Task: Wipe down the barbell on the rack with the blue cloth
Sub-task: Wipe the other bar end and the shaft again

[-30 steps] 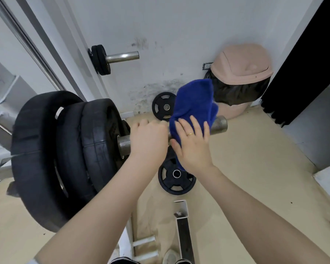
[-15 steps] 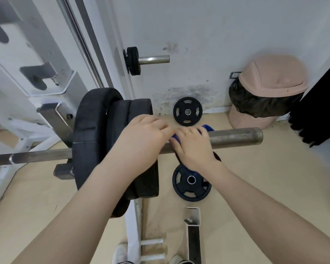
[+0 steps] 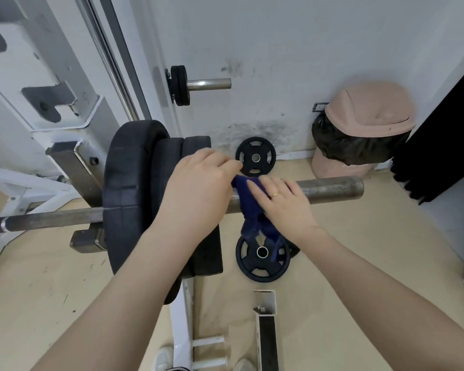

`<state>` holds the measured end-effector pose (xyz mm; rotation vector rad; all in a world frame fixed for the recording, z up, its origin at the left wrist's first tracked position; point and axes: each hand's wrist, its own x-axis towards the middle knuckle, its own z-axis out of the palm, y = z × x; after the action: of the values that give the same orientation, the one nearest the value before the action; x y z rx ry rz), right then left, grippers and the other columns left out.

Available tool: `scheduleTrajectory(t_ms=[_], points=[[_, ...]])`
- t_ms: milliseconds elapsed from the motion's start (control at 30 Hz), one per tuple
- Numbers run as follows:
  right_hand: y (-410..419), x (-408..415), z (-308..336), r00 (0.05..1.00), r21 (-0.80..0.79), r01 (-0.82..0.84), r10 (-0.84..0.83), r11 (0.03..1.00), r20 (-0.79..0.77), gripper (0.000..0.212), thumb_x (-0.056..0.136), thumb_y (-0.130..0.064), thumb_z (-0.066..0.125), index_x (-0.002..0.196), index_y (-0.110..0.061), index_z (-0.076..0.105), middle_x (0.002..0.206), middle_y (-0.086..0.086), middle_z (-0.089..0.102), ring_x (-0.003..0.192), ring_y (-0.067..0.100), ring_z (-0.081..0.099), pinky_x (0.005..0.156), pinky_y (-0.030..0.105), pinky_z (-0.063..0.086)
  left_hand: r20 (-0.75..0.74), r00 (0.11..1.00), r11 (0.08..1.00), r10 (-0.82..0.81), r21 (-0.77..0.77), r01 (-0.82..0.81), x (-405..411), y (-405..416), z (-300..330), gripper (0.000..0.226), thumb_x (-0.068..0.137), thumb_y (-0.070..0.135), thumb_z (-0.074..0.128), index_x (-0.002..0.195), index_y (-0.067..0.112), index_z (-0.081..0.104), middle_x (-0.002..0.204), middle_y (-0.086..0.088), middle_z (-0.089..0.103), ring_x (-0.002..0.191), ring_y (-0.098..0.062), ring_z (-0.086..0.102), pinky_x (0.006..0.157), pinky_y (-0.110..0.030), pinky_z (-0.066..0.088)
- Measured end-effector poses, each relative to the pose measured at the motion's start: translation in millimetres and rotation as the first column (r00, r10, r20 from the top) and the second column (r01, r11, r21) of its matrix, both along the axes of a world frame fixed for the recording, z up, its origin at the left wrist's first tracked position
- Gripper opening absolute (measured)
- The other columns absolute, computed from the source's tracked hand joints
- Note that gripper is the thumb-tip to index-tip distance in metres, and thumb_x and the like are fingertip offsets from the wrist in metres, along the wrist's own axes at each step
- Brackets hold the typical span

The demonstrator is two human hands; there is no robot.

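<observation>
The barbell (image 3: 332, 190) lies across the white rack (image 3: 73, 167), its bare steel sleeve end pointing right. Three black plates (image 3: 134, 199) are loaded on it just left of my hands. The blue cloth (image 3: 248, 207) is draped over the sleeve and hangs down below it. My right hand (image 3: 281, 204) presses flat on the cloth on top of the sleeve, fingers straight. My left hand (image 3: 198, 191) sits beside the plates with its fingertips pinching the cloth's upper left edge.
Two small black plates lie on the tan floor, one below the bar (image 3: 261, 254), one by the wall (image 3: 255, 157). A pink bin (image 3: 367, 127) with a black liner stands at the right wall. A storage peg (image 3: 206, 83) sticks out above. A white rack foot (image 3: 265, 325) lies near my feet.
The cloth, held up above the sleeve a second ago, now lies wrapped over it under my right hand. My view has shifted, showing more of the rack at left.
</observation>
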<state>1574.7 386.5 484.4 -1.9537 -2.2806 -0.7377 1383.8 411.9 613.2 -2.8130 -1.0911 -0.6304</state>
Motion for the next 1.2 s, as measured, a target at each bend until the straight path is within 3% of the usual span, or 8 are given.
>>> scheduleTrajectory(t_ms=[133,267,433,600,667,933,1100,1200], points=[[-11.9,36.3,7.6,0.98,-0.034,0.182,-0.184,0.983,-0.077,0.07,0.052,-0.024,0.082,0.115,-0.008,0.057,0.107,0.008,0.063,0.092,0.028,0.061,0.084,0.037,0.042,0.021,0.997,0.996,0.073,0.05,-0.074,-2.5,-1.4,-1.2,0.023,0.072,0.003,0.058,0.09,0.007,0.072,0.089,-0.007,0.072,0.097,-0.033,0.063,0.076,-0.042,0.053],[-9.5,-4.1,3.6,0.915,0.018,0.357,-0.346,0.934,-0.208,0.063,0.056,-0.011,0.076,0.113,-0.005,0.052,0.109,0.013,0.061,0.101,0.034,0.057,0.099,0.049,0.039,-0.025,0.998,0.996,0.063,0.069,-0.062,1.0,-1.0,-6.7,0.015,0.069,0.005,0.067,0.082,0.009,0.072,0.086,-0.004,0.073,0.093,-0.031,0.065,0.074,-0.037,0.051],[5.2,-65.9,-11.5,0.985,0.02,0.14,-0.137,0.99,-0.108,0.066,0.065,-0.033,0.072,0.125,-0.01,0.056,0.122,0.013,0.059,0.119,0.034,0.043,0.108,0.051,0.023,-0.131,0.991,0.998,-0.008,0.061,0.016,23.1,-14.2,-2.7,0.016,0.066,0.014,0.047,0.063,0.014,0.063,0.061,-0.001,0.062,0.054,-0.024,0.057,0.048,-0.024,0.035],[2.6,-16.8,-12.1,0.997,0.163,0.045,-0.034,0.986,-0.068,0.046,0.07,-0.022,0.062,0.115,-0.012,0.058,0.108,0.007,0.064,0.106,0.027,0.047,0.101,0.039,0.028,-0.368,0.928,0.986,0.063,-0.122,-0.115,46.1,-27.3,-18.8,0.038,0.088,0.012,0.051,0.124,0.009,0.043,0.123,-0.005,0.05,0.116,-0.027,0.041,0.08,-0.032,0.036],[-4.2,9.1,-10.9,0.988,0.169,0.098,-0.076,0.981,-0.131,0.046,0.075,-0.022,0.05,0.12,-0.014,0.048,0.111,0.005,0.061,0.103,0.027,0.053,0.099,0.038,0.032,-0.379,0.921,0.978,0.091,-0.139,-0.153,52.6,-29.6,-25.7,0.041,0.09,0.011,0.047,0.129,0.007,0.037,0.129,-0.008,0.047,0.119,-0.028,0.038,0.088,-0.034,0.036],[-33.0,85.7,-5.8,0.948,0.067,0.292,-0.279,0.954,-0.152,0.06,0.067,-0.007,0.071,0.122,-0.009,0.049,0.116,0.011,0.058,0.108,0.033,0.053,0.101,0.043,0.034,-0.421,0.892,0.932,0.163,-0.231,-0.279,60.7,-23.7,-52.2,0.042,0.087,0.004,0.044,0.129,0.004,0.037,0.13,-0.014,0.044,0.122,-0.029,0.037,0.094,-0.036,0.037],[-55.0,110.8,-14.5,0.755,-0.15,0.431,-0.447,0.89,-0.48,0.095,0.062,0.014,0.074,0.143,0.0,0.026,0.15,0.018,0.026,0.135,0.037,0.028,0.101,0.048,0.04,-0.388,0.912,0.928,0.136,-0.273,-0.254,58.5,-24.6,-53.6,0.047,0.086,0.004,0.046,0.132,0.005,0.035,0.133,-0.014,0.041,0.122,-0.028,0.039,0.092,-0.036,0.04],[-49.0,95.0,-9.8,0.621,-0.228,0.523,-0.55,0.821,-0.558,0.101,0.062,0.011,0.076,0.145,0.001,0.02,0.153,0.016,0.018,0.137,0.033,0.022,0.11,0.038,0.027,-0.268,0.96,0.919,0.08,-0.353,-0.175,57.0,-27.4,-48.0,0.036,0.089,0.005,0.043,0.125,0.008,0.042,0.125,-0.011,0.05,0.118,-0.026,0.042,0.087,-0.035,0.042]])
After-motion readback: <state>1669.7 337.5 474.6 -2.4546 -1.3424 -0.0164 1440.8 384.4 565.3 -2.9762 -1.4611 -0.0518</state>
